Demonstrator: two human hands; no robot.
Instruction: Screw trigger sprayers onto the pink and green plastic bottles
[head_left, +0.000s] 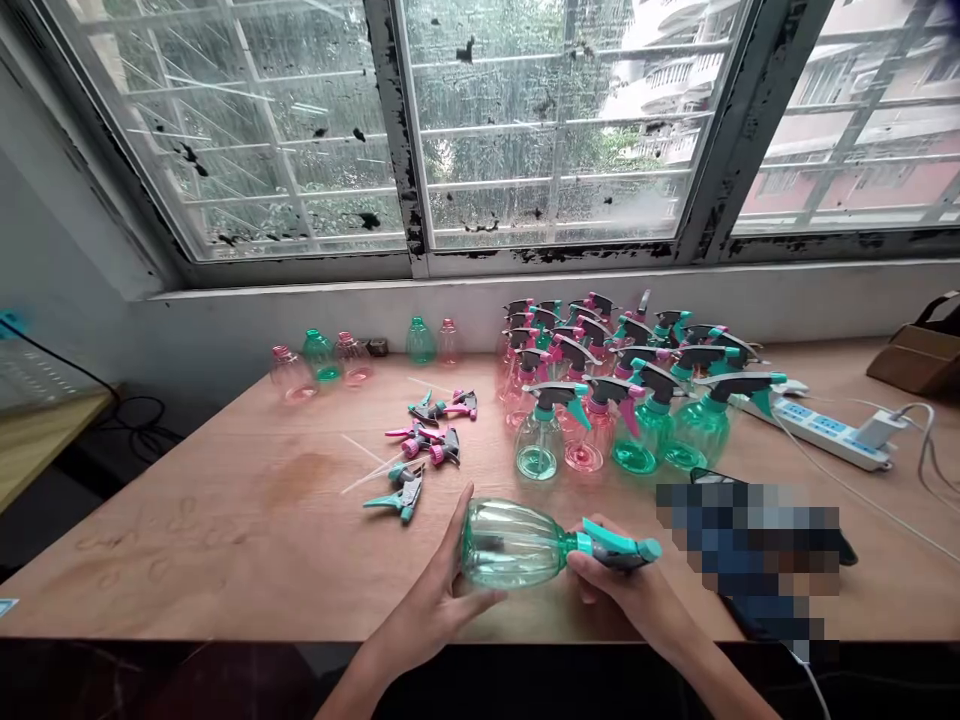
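Observation:
A clear green spray bottle (514,545) lies sideways in the air above the table's front edge, its spray head (619,547) fitted at the neck and pointing right. My left hand (431,590) is wrapped around the bottle's base. At the neck, my right hand (619,585) grips the teal collar of the spray head, with some fingers hidden behind it. Just beyond my left hand lie several loose spray heads (405,495) in teal and pink, with thin white tubes (367,475) among them.
Several assembled spray bottles (538,445) stand in a cluster at the back right. Pink and green bottles without heads (319,355) stand at the back left. On the right are a white power strip (832,430), a cable, a blurred-out phone-like device (757,560) and a brown box (919,350).

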